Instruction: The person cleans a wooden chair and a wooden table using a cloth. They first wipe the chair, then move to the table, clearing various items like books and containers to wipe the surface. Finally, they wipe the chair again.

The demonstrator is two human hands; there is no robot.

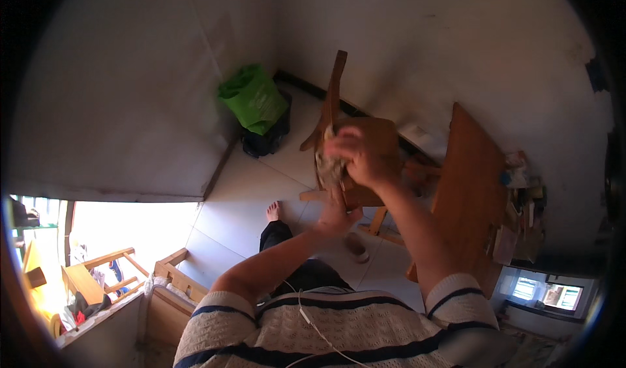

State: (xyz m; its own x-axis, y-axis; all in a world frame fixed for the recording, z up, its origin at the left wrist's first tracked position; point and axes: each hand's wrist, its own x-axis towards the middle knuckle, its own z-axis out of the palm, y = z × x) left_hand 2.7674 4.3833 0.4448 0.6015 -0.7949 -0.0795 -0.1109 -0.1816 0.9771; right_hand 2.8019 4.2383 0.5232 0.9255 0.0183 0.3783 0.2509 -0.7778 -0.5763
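Observation:
A brown wooden chair (378, 136) stands in front of me, its curved back post (334, 84) rising toward the far wall. My left hand (337, 218) is closed on the near part of the chair's back. Just beyond it, my right hand (362, 159) presses a crumpled, light brownish cloth (331, 162) against the wood of the back. Motion blurs the right fingers a little, and they partly cover the cloth. Much of the chair's back is hidden behind my hands and the cloth.
A wooden table (466, 185) stands close on the right, with books and small items (521, 215) along its far side. A green bag (254, 101) sits on a black bag (264, 143) by the wall. Wooden furniture (176, 277) is at lower left; my bare foot (274, 210) is on the tiles.

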